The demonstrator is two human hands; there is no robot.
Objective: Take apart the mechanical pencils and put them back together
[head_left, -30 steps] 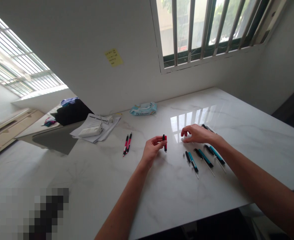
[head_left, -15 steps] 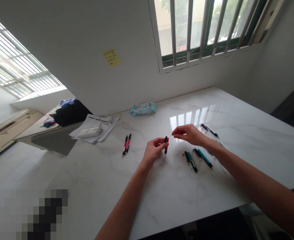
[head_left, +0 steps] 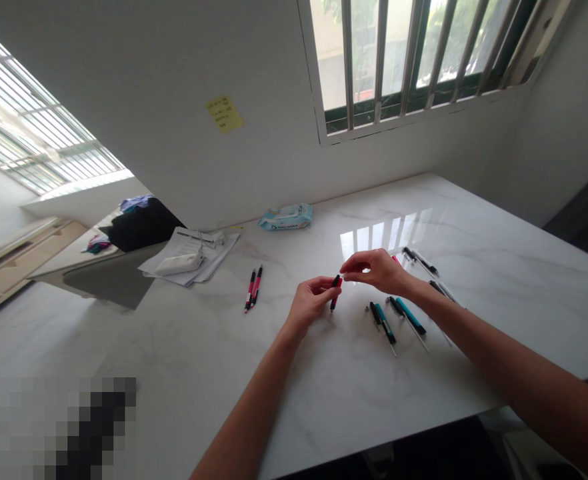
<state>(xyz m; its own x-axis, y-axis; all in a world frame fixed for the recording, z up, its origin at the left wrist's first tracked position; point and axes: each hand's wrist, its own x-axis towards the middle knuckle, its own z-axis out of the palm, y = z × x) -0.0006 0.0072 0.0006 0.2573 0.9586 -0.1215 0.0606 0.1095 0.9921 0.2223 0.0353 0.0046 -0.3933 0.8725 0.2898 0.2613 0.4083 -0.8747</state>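
Note:
My left hand (head_left: 308, 301) is closed round a red and black pen barrel (head_left: 335, 296), held tilted just above the white marble table (head_left: 324, 387). My right hand (head_left: 374, 269) pinches at the barrel's upper end with thumb and forefinger; whether a small part sits between those fingers I cannot make out. Right of my hands lie teal and black pen parts (head_left: 383, 323) (head_left: 410, 316) with thin refills. More dark pen pieces (head_left: 420, 259) lie behind my right wrist. Two whole red and black pens (head_left: 254, 288) lie side by side to the left.
A pack of wet wipes (head_left: 285, 217) lies near the wall. A stack of papers with a white device and cable (head_left: 190, 256) sits at the table's left rear. A yellow sticky note (head_left: 224, 113) is on the wall. The barred window (head_left: 414, 53) is above.
My right hand has lifted off the table by the teal parts and moved left to the top of the red barrel. My left hand tilted the barrel a little.

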